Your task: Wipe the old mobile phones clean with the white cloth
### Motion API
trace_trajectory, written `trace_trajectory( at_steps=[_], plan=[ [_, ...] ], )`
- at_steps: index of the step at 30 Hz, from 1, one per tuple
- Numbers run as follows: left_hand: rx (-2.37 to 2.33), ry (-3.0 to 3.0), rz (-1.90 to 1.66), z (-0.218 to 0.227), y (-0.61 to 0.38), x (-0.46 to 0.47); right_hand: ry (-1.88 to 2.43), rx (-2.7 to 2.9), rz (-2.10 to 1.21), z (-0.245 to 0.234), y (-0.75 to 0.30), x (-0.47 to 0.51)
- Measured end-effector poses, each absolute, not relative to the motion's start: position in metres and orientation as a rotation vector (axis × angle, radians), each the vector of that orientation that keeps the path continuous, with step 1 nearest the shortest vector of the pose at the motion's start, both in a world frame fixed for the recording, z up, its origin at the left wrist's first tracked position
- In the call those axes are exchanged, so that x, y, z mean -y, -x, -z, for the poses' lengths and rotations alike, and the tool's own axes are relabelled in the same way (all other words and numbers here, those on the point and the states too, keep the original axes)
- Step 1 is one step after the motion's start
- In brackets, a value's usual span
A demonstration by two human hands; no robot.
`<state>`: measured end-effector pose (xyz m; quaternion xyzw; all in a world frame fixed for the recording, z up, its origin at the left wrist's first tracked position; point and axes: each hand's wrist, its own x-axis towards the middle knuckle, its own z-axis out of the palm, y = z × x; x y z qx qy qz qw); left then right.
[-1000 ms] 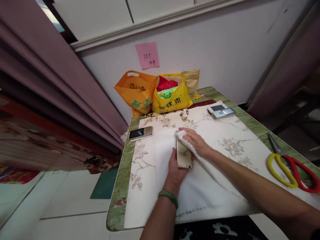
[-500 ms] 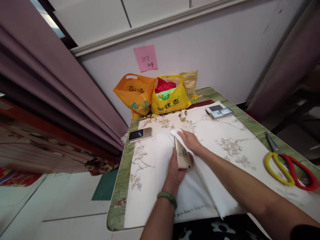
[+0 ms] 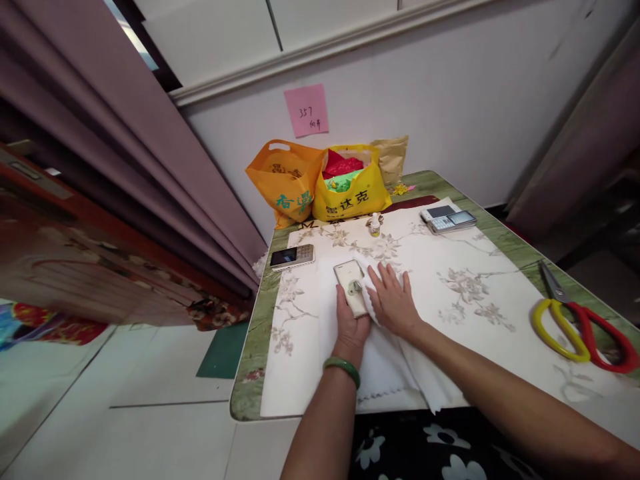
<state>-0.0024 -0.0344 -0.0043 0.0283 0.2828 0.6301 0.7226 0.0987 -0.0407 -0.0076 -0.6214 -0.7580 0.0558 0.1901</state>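
My left hand (image 3: 351, 325), with a green bangle at the wrist, grips the lower end of a pale gold phone (image 3: 350, 285) that lies back-up on a white cloth (image 3: 387, 363). My right hand (image 3: 393, 301) lies beside the phone with its fingers stretched flat, pressing a fold of the cloth against the phone's right edge. The cloth is spread over a flowered white sheet (image 3: 465, 293) on the table.
A keypad phone (image 3: 293, 257) lies at the left; two more phones (image 3: 447, 218) lie at the back right. A small bottle (image 3: 375, 225) stands before an orange bag (image 3: 289, 185) and a yellow bag (image 3: 350, 187). Yellow-and-red scissors (image 3: 577, 318) lie at right. The green table edge (image 3: 250, 360) borders the floor.
The phone has turned from nearly on edge to lying flat, back up. My right hand has slid off its top to its right side, fingers flat on the cloth.
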Motion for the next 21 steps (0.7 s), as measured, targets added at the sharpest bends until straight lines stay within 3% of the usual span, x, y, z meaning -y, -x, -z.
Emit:
trace_trajectory(
  at_steps=[11,17,21],
  plan=[
    [-0.567,-0.088,-1.349,0.001,0.002,0.036,1.895,2.067,-0.354,0.003,-0.098,-0.001],
    [-0.638,-0.130,-1.191,-0.007,0.001,0.039,1.809,2.063,-0.322,-0.021,-0.099,-0.034],
    [-0.630,-0.135,-1.122,-0.007,-0.001,0.038,1.669,2.118,-0.479,-0.027,-0.100,-0.038]
  ],
)
